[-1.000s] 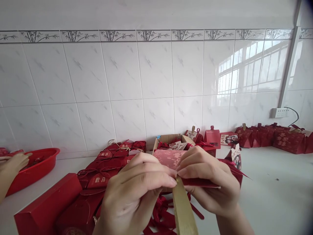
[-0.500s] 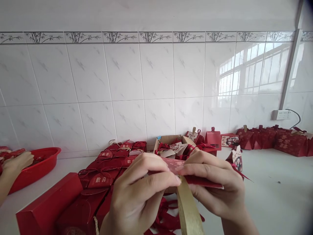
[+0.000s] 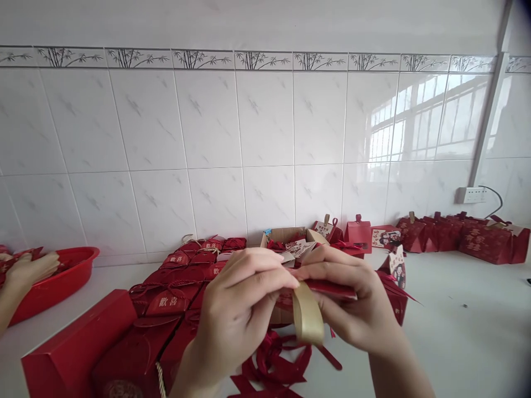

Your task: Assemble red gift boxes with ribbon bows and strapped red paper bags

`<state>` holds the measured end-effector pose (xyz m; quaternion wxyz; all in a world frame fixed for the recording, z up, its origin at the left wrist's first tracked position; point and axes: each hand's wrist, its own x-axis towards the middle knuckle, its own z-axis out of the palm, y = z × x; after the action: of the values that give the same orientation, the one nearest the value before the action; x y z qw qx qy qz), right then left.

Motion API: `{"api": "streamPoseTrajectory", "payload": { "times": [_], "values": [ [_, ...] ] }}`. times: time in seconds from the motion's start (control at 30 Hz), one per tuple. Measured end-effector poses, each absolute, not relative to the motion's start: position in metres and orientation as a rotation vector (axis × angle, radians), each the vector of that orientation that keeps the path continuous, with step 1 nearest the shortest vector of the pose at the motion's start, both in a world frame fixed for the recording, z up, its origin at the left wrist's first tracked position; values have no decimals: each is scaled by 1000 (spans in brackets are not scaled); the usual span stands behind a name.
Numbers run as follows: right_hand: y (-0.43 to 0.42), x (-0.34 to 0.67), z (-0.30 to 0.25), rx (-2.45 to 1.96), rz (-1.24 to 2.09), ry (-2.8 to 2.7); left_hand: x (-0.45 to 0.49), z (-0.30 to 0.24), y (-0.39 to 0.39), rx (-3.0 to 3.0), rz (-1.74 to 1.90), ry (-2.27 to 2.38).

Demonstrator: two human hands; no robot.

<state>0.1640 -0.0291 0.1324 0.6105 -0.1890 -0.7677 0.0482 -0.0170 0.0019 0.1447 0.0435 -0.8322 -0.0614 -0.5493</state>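
Note:
My left hand (image 3: 238, 309) and my right hand (image 3: 352, 304) meet in front of me, fingers pinched together on a small red gift box (image 3: 332, 288) with a gold ribbon (image 3: 307, 318). The ribbon curls into a loop hanging below my fingertips. Most of the box is hidden behind my fingers. Under my hands lies a tangle of red ribbons (image 3: 277, 365) on the white counter (image 3: 468, 331).
Flat red boxes (image 3: 174, 287) are piled at left with a long red box (image 3: 74, 348). An open cardboard carton (image 3: 286, 237) stands behind. Finished red boxes (image 3: 456, 232) line the tiled wall at right. Another person's hand (image 3: 29, 271) rests at a red basin (image 3: 62, 276).
The gold ribbon, which hung straight down, is now bent into a loop under my fingers. My hands rose slightly and drew closer on the box.

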Motion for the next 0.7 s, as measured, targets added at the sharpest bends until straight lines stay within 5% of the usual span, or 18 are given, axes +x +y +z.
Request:
{"api": "streamPoseTrajectory", "payload": {
  "times": [0.7],
  "values": [
    [-16, 160, 131, -580, 194, -1632, -11, 142, 10, -2629, -1830, -436]
  ]
}}
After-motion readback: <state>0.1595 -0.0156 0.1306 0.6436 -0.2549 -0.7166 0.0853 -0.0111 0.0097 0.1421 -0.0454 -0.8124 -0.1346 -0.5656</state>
